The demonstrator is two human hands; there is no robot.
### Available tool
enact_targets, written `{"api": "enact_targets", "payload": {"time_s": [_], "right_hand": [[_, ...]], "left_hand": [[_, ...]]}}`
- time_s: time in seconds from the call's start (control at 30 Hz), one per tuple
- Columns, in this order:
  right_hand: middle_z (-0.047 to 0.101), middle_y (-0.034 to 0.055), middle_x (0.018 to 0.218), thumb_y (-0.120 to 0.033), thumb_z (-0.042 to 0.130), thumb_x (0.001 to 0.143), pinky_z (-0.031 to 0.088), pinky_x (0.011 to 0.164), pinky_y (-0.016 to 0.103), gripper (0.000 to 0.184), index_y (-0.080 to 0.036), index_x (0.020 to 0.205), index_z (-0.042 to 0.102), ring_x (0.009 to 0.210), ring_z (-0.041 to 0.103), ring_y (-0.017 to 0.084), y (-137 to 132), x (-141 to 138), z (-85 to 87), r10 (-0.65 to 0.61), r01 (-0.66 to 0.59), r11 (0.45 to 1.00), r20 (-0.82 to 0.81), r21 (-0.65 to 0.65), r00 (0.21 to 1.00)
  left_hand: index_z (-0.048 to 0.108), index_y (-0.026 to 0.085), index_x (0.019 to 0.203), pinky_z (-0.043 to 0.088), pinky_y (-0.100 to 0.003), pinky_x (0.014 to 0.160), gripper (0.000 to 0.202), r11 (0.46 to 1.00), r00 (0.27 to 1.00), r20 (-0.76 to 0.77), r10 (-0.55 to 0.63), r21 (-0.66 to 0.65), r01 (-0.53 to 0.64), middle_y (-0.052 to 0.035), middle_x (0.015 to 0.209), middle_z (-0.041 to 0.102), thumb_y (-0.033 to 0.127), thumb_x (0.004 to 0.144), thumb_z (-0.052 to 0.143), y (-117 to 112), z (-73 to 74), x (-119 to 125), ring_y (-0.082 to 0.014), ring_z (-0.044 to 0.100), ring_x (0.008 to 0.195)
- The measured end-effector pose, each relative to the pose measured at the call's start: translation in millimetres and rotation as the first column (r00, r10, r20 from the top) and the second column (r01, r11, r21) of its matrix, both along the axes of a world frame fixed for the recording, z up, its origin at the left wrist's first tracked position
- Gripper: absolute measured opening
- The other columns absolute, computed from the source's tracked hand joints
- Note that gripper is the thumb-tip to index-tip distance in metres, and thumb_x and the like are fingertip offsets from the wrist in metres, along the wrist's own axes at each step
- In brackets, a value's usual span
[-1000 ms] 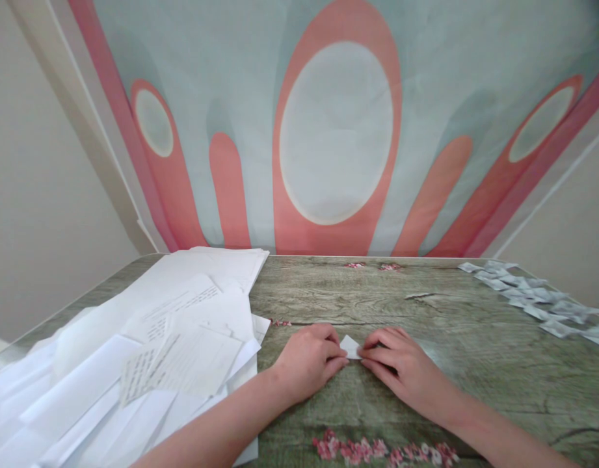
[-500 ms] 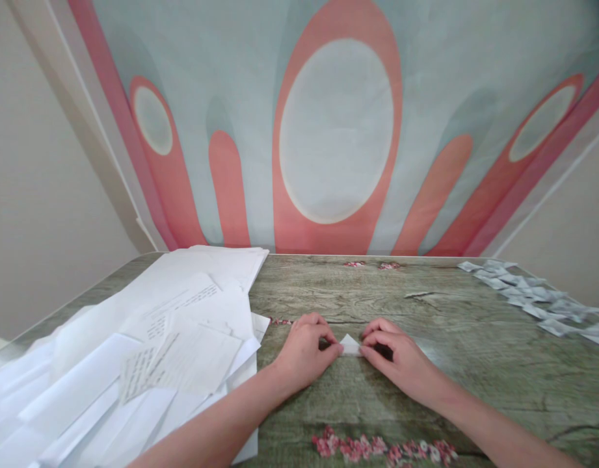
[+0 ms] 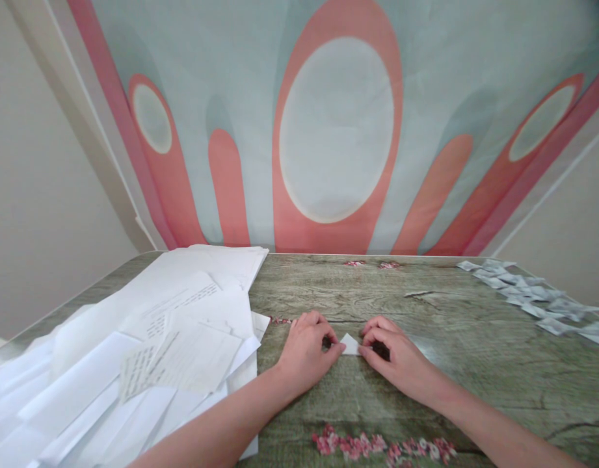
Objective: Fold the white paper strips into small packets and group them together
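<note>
A small folded piece of white paper (image 3: pixel 350 345), triangular at the top, lies at the middle of the table between my hands. My left hand (image 3: pixel 309 346) pinches its left corner between thumb and fingers. On the other side, my right hand (image 3: pixel 395 351) grips the right corner in the same way. Both hands rest low on the wood-patterned table (image 3: pixel 328 286), and the fingertips hide the paper's outer corners.
A spread heap of white paper sheets (image 3: pixel 108 305), some printed, covers the table's left side. Several small folded papers (image 3: pixel 528 290) lie along the right edge. Behind the table hangs a grey-green and coral patterned backdrop (image 3: pixel 335 130).
My left thumb has shifted very slightly to the right along the paper. Otherwise the hands and paper keep nearly the same place.
</note>
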State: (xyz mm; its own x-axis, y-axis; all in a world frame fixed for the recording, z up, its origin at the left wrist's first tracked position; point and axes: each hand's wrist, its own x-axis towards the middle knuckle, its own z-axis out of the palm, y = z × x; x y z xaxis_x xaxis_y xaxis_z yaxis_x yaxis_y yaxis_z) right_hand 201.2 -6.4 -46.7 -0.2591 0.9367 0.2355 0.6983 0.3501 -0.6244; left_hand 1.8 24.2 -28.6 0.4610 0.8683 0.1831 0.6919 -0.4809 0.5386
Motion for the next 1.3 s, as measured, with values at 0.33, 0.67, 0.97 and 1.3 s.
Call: {"api": "enact_targets", "payload": {"time_s": [0.33,0.67,0.97,1.3], "right_hand": [[0.054,0.0013,0.085,-0.017,0.054,0.077,0.039,0.075,0.032,0.009,-0.02,0.069,0.054,0.082,0.052,0.017,1,-2,1.4,-0.006,0.006,1.0,0.028,0.008,1.0],[0.055,0.0013,0.084,-0.016,0.054,0.077,0.039,0.074,0.031,0.01,-0.02,0.067,0.055,0.081,0.053,0.017,1,-3,1.6,-0.022,0.021,1.0,0.052,0.019,0.998],[0.055,0.0021,0.086,-0.017,0.056,0.077,0.04,0.074,0.032,0.008,-0.02,0.083,0.052,0.083,0.052,0.019,3,0,-1.2,-0.029,0.028,1.0,0.066,0.013,0.997],[0.055,0.0024,0.086,-0.022,0.056,0.079,0.041,0.075,0.033,0.004,-0.021,0.082,0.053,0.083,0.051,0.019,3,1,-1.4,-0.009,0.008,1.0,0.075,0.01,0.997]], "left_hand": [[0.061,0.02,0.072,0.036,-0.033,0.079,0.009,0.999,1.0,-0.017,0.0,0.049,0.001,-0.0011,0.085,0.053,0.028,0.073,0.065,0,-4.8,0,-0.0197,0.049,0.088],[0.059,0.02,0.073,0.037,-0.034,0.078,0.009,0.998,0.997,-0.079,0.008,0.067,-0.003,-0.0007,0.085,0.053,0.028,0.074,0.064,-1,-1.4,2,-0.0202,0.048,0.088],[0.059,0.024,0.096,0.037,-0.034,0.08,0.018,0.987,0.985,-0.164,-0.054,0.141,0.077,-0.0014,0.098,0.054,0.024,0.078,0.062,-7,8.6,3,-0.0203,0.047,0.094],[0.064,0.021,0.092,0.032,-0.038,0.087,0.012,0.869,0.87,-0.449,-0.206,0.325,0.373,-0.0034,0.091,0.057,0.025,0.086,0.054,-21,12.5,8,-0.0216,0.046,0.095]]}}
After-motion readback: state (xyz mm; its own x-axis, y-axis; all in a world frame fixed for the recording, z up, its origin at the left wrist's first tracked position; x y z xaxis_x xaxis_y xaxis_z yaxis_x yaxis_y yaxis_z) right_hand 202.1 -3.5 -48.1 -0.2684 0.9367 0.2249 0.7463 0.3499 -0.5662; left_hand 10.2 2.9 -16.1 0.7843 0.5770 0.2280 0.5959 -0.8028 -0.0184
